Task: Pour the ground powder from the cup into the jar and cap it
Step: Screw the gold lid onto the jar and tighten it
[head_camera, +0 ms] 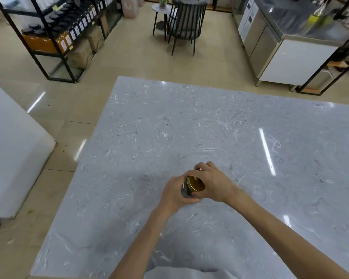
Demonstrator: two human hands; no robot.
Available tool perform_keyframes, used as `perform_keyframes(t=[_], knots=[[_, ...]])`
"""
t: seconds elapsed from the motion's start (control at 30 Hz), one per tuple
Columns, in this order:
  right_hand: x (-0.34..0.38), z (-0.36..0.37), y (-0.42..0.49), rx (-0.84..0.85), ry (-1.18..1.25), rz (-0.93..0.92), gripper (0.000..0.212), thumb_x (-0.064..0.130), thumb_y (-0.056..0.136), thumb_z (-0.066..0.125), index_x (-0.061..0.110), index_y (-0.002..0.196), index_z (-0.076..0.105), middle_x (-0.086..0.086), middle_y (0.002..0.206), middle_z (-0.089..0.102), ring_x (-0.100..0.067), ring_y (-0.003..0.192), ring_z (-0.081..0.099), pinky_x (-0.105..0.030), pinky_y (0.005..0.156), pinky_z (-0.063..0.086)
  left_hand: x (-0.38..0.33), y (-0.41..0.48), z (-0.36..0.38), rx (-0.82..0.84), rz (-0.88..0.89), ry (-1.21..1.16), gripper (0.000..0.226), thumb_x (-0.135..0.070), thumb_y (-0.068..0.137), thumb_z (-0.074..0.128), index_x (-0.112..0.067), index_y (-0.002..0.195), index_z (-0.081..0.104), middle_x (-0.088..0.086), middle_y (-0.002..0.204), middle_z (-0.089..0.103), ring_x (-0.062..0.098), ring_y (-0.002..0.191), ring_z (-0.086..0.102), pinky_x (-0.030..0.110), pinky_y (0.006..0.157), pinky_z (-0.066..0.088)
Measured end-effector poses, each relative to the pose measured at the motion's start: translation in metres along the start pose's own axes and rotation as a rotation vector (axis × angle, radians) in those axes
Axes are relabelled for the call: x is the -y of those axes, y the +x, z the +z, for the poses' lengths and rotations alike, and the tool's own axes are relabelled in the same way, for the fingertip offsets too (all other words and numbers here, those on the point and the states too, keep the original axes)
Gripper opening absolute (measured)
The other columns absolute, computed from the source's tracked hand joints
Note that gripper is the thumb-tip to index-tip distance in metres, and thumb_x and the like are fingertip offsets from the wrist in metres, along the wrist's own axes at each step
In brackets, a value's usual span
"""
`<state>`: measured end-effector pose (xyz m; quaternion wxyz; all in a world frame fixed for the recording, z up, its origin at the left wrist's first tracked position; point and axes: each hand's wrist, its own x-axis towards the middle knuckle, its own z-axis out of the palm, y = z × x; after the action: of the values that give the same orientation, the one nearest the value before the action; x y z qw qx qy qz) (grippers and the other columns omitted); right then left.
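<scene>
A small dark glass jar is held just above the grey marble table, tilted toward the left. My left hand wraps around the jar's body from the left. A gold metal lid sits on the jar's mouth, and my right hand grips this lid from the right with fingers curled over it. The jar's contents are hidden by both hands. No cup is in view.
The table's left edge runs diagonally, with tiled floor beyond it. A white block stands at the left. Black shelving with jars, a dark chair and a steel counter stand at the back.
</scene>
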<state>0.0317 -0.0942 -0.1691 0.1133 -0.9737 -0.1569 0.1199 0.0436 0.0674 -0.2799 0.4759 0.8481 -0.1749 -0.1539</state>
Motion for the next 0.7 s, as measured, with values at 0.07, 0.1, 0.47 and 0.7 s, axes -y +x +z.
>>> perform_keyframes(t=[0.07, 0.1, 0.47, 0.7], knots=[[-0.001, 0.001, 0.002, 0.015, -0.056, -0.028, 0.061, 0.050, 0.078, 0.072, 0.037, 0.134, 0.050, 0.003, 0.123, 0.049, -0.019, 0.109, 0.041, -0.030, 0.091, 0.046, 0.002, 0.000, 0.001, -0.012, 0.006, 0.025, 0.084, -0.063, 0.060, 0.084, -0.030, 0.130, 0.054, -0.010, 0.118, 0.066, 0.013, 0.110, 0.057, 0.038, 0.094, 0.052], [-0.001, 0.000, 0.002, 0.018, -0.066, -0.036, 0.062, 0.051, 0.078, 0.072, 0.038, 0.134, 0.050, 0.003, 0.123, 0.049, -0.019, 0.108, 0.041, -0.029, 0.091, 0.046, 0.003, 0.001, 0.002, -0.013, 0.011, 0.041, 0.086, -0.064, 0.060, 0.083, -0.030, 0.132, 0.053, -0.010, 0.120, 0.065, 0.013, 0.112, 0.056, 0.037, 0.096, 0.051], [0.002, 0.021, 0.002, -0.161, -0.023, 0.143, 0.065, 0.063, 0.075, 0.065, 0.021, 0.123, 0.055, 0.000, 0.111, 0.053, -0.020, 0.101, 0.047, -0.029, 0.088, 0.045, 0.005, -0.004, 0.002, -0.063, 0.033, -0.002, 0.092, -0.056, 0.057, 0.088, -0.040, 0.138, 0.047, -0.017, 0.113, 0.060, 0.004, 0.107, 0.051, 0.020, 0.088, 0.047], [-0.007, 0.035, -0.010, -0.186, 0.279, -0.195, 0.055, 0.036, 0.089, 0.067, 0.017, 0.138, 0.050, 0.000, 0.142, 0.048, -0.017, 0.133, 0.037, -0.027, 0.115, 0.027, 0.003, -0.008, 0.003, -0.073, 0.032, 0.012, 0.075, -0.056, 0.064, 0.082, -0.031, 0.129, 0.053, -0.016, 0.107, 0.053, 0.010, 0.105, 0.054, 0.024, 0.086, 0.050]])
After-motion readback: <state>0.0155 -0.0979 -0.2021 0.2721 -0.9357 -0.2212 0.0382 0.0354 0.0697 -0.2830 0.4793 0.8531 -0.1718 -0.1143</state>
